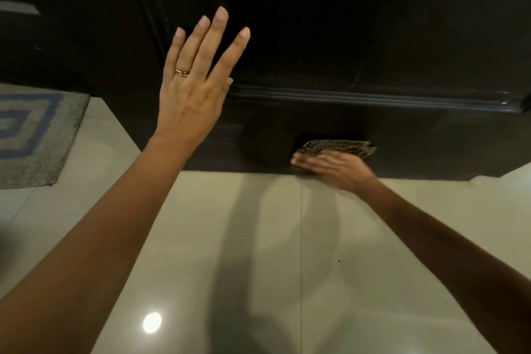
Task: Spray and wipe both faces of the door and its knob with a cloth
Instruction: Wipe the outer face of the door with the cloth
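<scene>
A dark, almost black panelled door fills the upper part of the view, seen from above down to its bottom rail. My left hand lies flat against the door with fingers straight and spread, a gold ring on one finger. Low down near the floor, my right hand presses a patterned brown cloth against the door's bottom rail with straight fingers; the hand is blurred. The knob and any spray bottle are out of view.
Glossy cream floor tiles lie below the door, reflecting a ceiling light. A grey and blue patterned mat sits on the floor at the left, beyond the door's edge.
</scene>
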